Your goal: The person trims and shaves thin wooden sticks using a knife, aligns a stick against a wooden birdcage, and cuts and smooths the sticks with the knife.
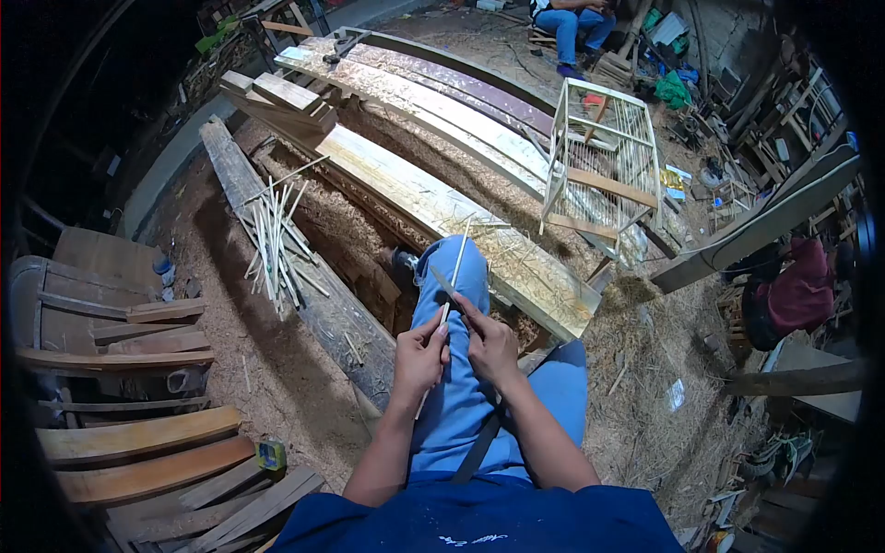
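My left hand (422,358) is closed around a thin wooden stick (461,249), which runs lengthwise over my jeans-clad thigh and pokes out below the fist. Beside it, my right hand (491,347) grips a knife (443,282), its blade lying against the stick just ahead of my left fingers. A long dark strip (479,447) extends from under my right wrist toward my waist. To the left, a bundle of similar thin sticks (274,235) rests on a weathered plank (332,318).
A pale wooden beam (406,189) covered with shavings stretches ahead of my knees. A slatted wooden frame (604,166) stands at the right. Curved wood pieces (147,433) and a tape measure (271,454) lie at lower left. Another person (572,28) sits at the back.
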`<state>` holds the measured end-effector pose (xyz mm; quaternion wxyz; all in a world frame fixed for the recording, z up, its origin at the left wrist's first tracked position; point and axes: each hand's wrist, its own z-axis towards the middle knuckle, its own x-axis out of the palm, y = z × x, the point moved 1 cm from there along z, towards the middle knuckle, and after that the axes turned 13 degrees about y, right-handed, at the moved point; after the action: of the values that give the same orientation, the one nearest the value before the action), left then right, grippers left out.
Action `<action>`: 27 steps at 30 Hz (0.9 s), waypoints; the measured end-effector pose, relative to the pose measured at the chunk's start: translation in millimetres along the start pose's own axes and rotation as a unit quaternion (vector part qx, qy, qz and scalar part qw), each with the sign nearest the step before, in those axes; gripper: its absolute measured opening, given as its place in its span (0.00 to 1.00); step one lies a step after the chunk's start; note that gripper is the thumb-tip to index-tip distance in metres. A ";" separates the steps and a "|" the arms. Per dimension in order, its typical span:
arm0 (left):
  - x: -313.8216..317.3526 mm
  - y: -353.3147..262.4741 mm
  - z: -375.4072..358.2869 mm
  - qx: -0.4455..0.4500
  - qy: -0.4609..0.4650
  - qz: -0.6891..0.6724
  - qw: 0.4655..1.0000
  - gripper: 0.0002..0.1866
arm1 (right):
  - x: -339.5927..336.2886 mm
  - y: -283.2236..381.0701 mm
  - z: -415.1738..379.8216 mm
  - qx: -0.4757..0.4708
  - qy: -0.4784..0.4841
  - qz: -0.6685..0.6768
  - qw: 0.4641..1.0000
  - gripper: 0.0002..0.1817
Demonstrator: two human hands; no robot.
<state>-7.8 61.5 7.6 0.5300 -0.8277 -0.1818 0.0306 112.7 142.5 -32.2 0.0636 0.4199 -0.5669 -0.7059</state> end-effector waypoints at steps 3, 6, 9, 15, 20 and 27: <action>0.4 9.5 -6.9 0.010 -0.008 -0.016 1.000 0.18 | -0.5 0.1 0.7 0.008 -0.004 -0.027 1.000 0.29; 1.6 14.1 -17.3 0.011 -0.004 -0.011 1.000 0.18 | -0.1 0.0 0.0 0.017 -0.016 -0.045 0.999 0.29; 5.0 13.4 -36.6 -0.012 -0.002 -0.005 1.000 0.18 | -0.3 -7.1 5.0 0.038 -0.043 -0.046 0.997 0.29; 0.7 27.9 -65.0 0.002 -0.007 -0.025 1.000 0.18 | 0.7 -13.7 5.1 0.068 -0.058 -0.018 0.996 0.26; -2.9 1.4 -24.7 -0.006 0.002 0.034 0.999 0.18 | -1.7 0.3 -1.8 0.008 -0.044 -0.016 0.999 0.27; -5.3 -9.7 3.7 -0.001 0.020 0.009 1.000 0.19 | -1.8 2.2 -0.2 0.023 0.002 0.000 1.000 0.26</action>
<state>-16.2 66.5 13.8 0.5323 -0.8303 -0.1643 0.0187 113.2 142.6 -29.4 0.0550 0.4227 -0.5825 -0.6921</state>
